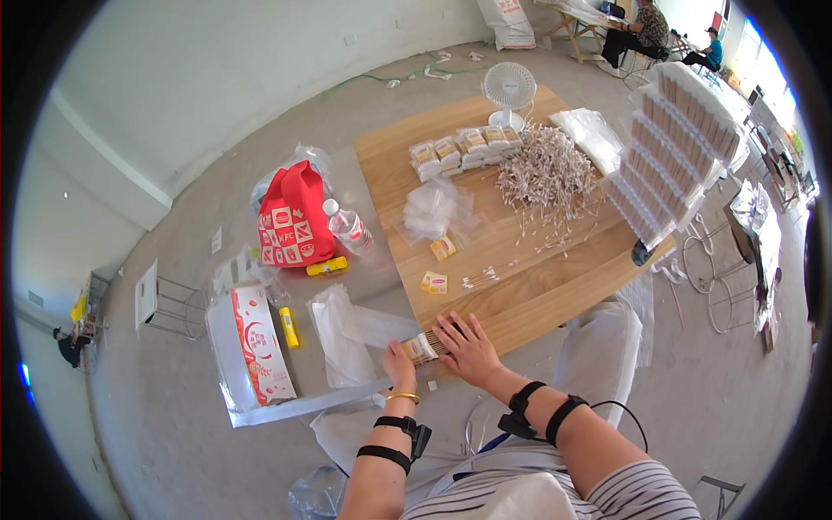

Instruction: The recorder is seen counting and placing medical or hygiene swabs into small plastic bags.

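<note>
At the table's near edge, my left hand is closed around the side of a small clear packet with a yellow and white label. Brown swab sticks stick out of the packet's right end. My right hand lies flat with its fingers spread, touching the sticks' outer ends. Just beyond are small yellow label cards and a few loose cotton swabs. A big heap of cotton swabs lies farther off, beside stacked filled packets and empty clear bags.
A white fan stands at the far end. Tall stacked swab bundles rise at the right. On the left are a red bag, a plastic bottle, a white-red box and yellow tubes. People sit far right.
</note>
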A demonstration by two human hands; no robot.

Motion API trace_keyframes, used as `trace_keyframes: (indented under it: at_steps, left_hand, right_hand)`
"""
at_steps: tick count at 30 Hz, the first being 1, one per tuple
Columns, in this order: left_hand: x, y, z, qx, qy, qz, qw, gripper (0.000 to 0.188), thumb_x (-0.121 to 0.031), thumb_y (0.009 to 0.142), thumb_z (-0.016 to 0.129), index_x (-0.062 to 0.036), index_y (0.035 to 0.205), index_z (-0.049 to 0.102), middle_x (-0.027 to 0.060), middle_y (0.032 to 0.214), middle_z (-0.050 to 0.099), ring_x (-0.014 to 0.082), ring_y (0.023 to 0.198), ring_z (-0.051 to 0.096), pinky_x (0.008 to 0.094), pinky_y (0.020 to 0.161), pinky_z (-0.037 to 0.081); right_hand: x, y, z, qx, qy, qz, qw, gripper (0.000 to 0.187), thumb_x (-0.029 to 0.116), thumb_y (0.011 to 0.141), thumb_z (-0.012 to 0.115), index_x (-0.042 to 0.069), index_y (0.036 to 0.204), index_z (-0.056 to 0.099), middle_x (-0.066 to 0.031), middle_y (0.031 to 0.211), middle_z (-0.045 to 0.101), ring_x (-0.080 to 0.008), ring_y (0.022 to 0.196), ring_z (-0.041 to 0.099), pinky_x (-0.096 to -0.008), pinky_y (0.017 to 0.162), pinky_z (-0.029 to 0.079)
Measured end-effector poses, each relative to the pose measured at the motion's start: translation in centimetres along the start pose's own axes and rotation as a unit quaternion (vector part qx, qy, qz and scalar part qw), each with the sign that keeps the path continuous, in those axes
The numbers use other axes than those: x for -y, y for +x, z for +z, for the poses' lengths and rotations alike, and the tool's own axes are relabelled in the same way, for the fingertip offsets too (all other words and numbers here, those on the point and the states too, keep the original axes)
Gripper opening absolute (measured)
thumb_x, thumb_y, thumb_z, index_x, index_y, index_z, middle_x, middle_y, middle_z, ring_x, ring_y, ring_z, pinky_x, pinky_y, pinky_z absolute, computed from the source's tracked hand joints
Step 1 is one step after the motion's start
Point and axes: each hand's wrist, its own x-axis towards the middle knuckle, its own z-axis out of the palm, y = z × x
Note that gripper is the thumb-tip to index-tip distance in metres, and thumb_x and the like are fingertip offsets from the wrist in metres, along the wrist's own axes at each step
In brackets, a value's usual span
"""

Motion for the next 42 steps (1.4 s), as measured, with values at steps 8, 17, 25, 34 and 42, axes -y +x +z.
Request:
trace_keyframes:
  at_steps: [8,17,25,34,42]
  left_hand:
    - [-3.3,-1.2,-0.6,-0.036,0.162,0.114,0.98,0.058,-0.044,0.111,0.04,0.0046,0.092,0.065,0.03,0.092,0.067,0.0515,0.086,0.063,0.0559,0.076,0.048]
    - [-4.5,-1.7,-0.6,-0.023,0.164,0.127,0.978,0.056,-0.045,0.11,0.04,0.0018,0.092,0.063,0.0276,0.089,0.068,0.0506,0.083,0.063,0.0555,0.073,0.048]
    - [1.9,2.7,-4.4,0.086,0.138,0.098,0.982,0.055,-0.045,0.109,0.044,0.0033,0.091,0.064,0.0273,0.086,0.067,0.0472,0.081,0.064,0.0516,0.072,0.048]
    - [-0.4,1.3,-5.6,0.048,0.162,0.177,0.97,0.048,-0.04,0.111,0.044,-0.0008,0.094,0.065,0.0228,0.094,0.07,0.0397,0.085,0.067,0.0474,0.072,0.052]
    - [-2.4,-2.2,-4.1,0.154,-0.372,-0.165,0.901,0.039,-0.033,0.101,0.07,-0.0041,0.122,0.054,0.0096,0.117,0.064,0.024,0.104,0.07,0.0406,0.081,0.064]
  right_hand:
    - [-0.2,0.0,0.2,0.0,-0.002,-0.01,1.0,0.075,0.053,0.1,0.054,0.014,0.161,0.035,-0.0086,0.169,0.031,-0.0302,0.158,0.023,-0.0558,0.128,0.013]
    - [1.6,0.5,0.6,0.032,0.0,0.006,0.999,0.092,0.063,0.097,0.054,0.005,0.163,0.027,-0.0136,0.17,0.026,-0.0284,0.16,0.018,-0.0517,0.129,0.009]
    - [0.2,-0.9,-0.8,0.055,-0.052,0.016,0.997,0.102,0.067,0.095,0.054,-0.005,0.161,0.025,-0.0209,0.17,0.023,-0.0323,0.16,0.017,-0.0512,0.129,0.01]
    - [4.3,1.1,-0.1,0.026,0.055,0.029,0.998,0.084,0.053,0.099,0.056,-0.003,0.157,0.034,-0.0192,0.165,0.032,-0.0341,0.155,0.025,-0.0495,0.127,0.018]
    - [2.7,2.4,4.2,-0.051,0.379,0.204,0.901,0.044,0.003,0.097,0.054,0.002,0.141,0.057,-0.0208,0.121,0.059,-0.0362,0.106,0.064,-0.0421,0.095,0.053]
